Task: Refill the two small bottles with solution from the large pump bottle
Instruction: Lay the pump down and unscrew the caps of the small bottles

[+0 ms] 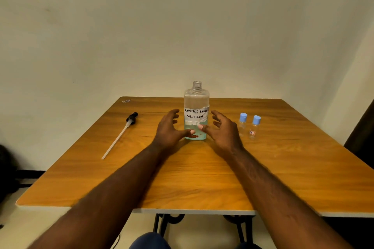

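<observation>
The large clear bottle [196, 103] stands upright mid-table with its neck uncapped, a handwritten "contact lens solution" label and pale blue liquid low inside. My left hand [169, 131] and my right hand [221, 132] flank it with spread fingers, thumbs in front of its base; neither grips it. The pump head with its long white tube [119, 136] lies flat on the table to the left. Two small clear bottles with blue caps stand upright to the right, one [242, 123] nearer the large bottle, the other [255, 127] with a small label.
The wooden table [192, 178] stands against a plain wall. Its right edge runs close to a dark curtain or panel. My knees show below the front edge.
</observation>
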